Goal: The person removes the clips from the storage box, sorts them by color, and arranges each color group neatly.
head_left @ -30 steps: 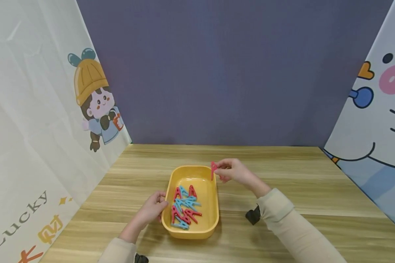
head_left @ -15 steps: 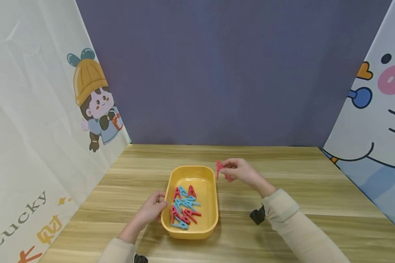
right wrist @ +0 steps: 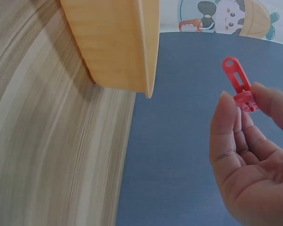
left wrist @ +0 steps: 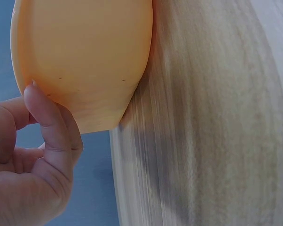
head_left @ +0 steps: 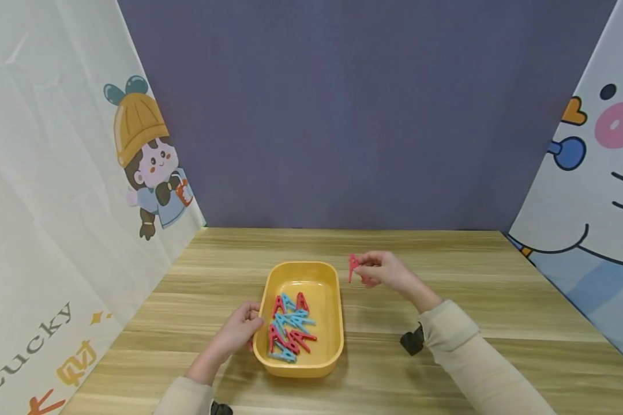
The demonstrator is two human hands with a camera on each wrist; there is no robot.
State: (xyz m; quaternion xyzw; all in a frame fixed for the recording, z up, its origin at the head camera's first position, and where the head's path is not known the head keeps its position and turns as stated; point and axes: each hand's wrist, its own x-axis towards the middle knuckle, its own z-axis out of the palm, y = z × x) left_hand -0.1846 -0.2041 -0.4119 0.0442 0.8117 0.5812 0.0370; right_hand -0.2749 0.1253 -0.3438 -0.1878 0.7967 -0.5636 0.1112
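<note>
A yellow plastic tub stands on the wooden table. My left hand pinches its left rim, fingertips right at the edge in the left wrist view. Several red clothespins and blue clothespins lie jumbled inside, mostly toward the left and near part. Out past the tub's far right corner, my right hand holds one red clothespin between thumb and fingertips. Its pierced leg points up and away from the fingers in the right wrist view.
The wood-grain table runs back to a dark blue panel. White cartoon-printed sheets stand at the left and right sides.
My right hand has carried the red clothespin rightward, from over the tub's right rim to beside it. The left hand and the tub hold still.
</note>
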